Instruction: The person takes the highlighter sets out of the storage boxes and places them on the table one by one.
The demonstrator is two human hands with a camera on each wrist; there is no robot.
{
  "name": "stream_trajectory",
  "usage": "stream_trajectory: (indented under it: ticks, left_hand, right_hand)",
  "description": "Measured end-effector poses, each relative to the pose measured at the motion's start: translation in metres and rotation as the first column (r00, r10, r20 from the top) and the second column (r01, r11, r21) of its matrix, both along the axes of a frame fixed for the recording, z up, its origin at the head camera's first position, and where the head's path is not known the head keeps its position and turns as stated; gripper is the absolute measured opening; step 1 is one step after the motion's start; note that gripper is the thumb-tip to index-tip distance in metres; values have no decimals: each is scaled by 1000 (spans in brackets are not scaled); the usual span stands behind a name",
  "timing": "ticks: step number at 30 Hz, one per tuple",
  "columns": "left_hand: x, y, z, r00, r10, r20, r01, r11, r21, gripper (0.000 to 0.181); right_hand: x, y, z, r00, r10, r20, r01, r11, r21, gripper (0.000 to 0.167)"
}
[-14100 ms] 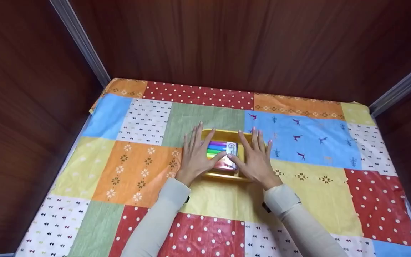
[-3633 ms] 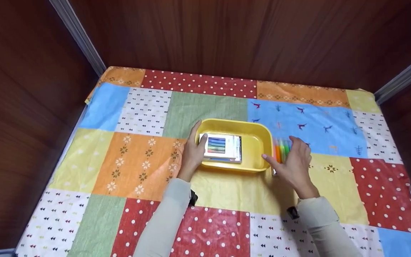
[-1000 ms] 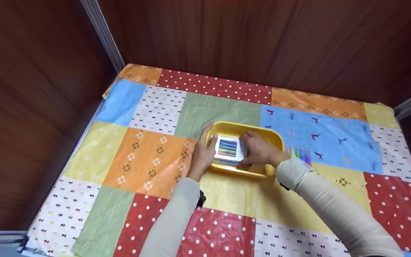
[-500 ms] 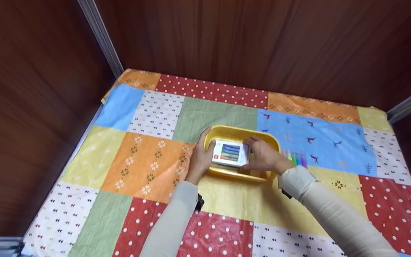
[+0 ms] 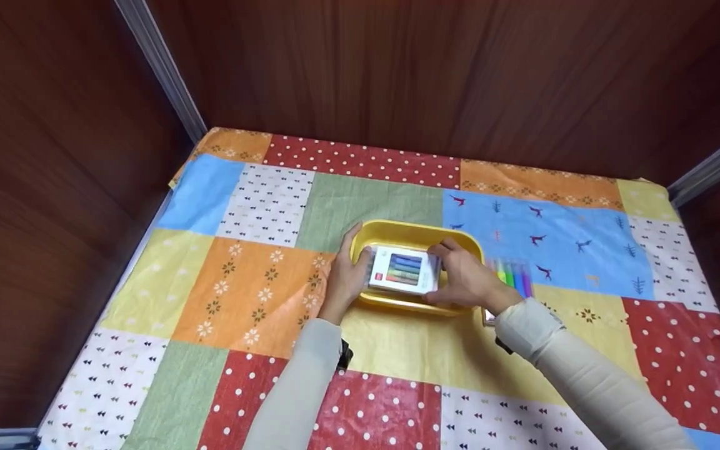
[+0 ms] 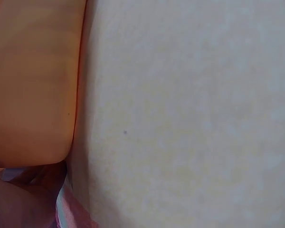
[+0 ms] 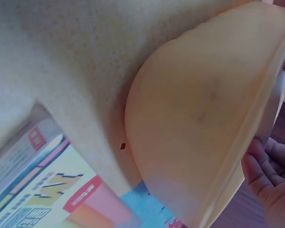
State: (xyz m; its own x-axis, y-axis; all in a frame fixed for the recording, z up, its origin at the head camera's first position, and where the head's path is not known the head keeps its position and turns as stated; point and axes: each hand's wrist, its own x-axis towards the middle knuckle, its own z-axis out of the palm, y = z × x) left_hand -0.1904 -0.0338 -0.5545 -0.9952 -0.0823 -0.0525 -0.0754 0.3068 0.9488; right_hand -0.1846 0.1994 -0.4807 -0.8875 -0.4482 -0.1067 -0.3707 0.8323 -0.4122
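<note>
A flat white box with a window (image 5: pixel 404 270) showing rows of coloured sticks, likely crayons or pastels, is in the yellow plastic basket (image 5: pixel 410 232). My right hand (image 5: pixel 465 275) reaches over the basket's right end and pinches the box's right edge between thumb and fingers. At the left end, my left hand (image 5: pixel 346 275) grips the basket wall, thumb inside beside the box's left edge, fingers outside. What lies under the box is mostly hidden. In the left wrist view, the basket (image 6: pixel 33 85) fills the left side, with part of a hand beneath it.
A clear pack of coloured markers (image 5: pixel 513 275) lies on the cloth just right of the basket, partly behind my right wrist. A patchwork tablecloth (image 5: pixel 247 300) covers the table. Dark wooden panels (image 5: pixel 397 75) rise behind it and at both sides.
The marker pack was inside the basket at first and is now on the cloth to its right. My right hand then came to the white box, which has shifted slightly rightward and seems raised.
</note>
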Motion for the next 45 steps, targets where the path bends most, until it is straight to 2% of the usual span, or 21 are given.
stream_trajectory:
  ticks: [6,9,13,18,23,34,40,45]
  left_hand:
    - [7,2,-5,999,30,22,-30,999,-17,54]
    - [11,5,-8,999,19,32,-18,1000,-9,54]
    - [10,7,-8,1000,2,9,-2,1000,-4,54]
    - [6,5,-5,1000,15,10,-15,1000,-22,55]
    - [1,4,0,1000,1,-10,-1,1000,-26,55]
    - [-2,3,3,1000,2,21,-3,1000,15,58]
    - [-8,2,7,1000,-4,9,3,1000,27,60]
    - [-3,1,5,999,-5,45,4,1000,24,60]
  right_hand:
    - [10,8,-1,999,-31,-25,30,999,-43,86]
    - [16,15,-2,999,-51,-11,50,992,-113,83]
    - [20,25,0,997,-82,-5,80,983,-166,81]
    - [22,33,7,995,-97,-33,93,988,-123,84]
    - [24,42,13,986,-157,-61,151,984,-96,88]
    - [30,56,20,962,-235,-136,205,957,-206,81]
    - [33,62,26,937,-307,-165,273,941,-200,82]
    - [42,69,23,929,-336,-154,308,934,-181,83]
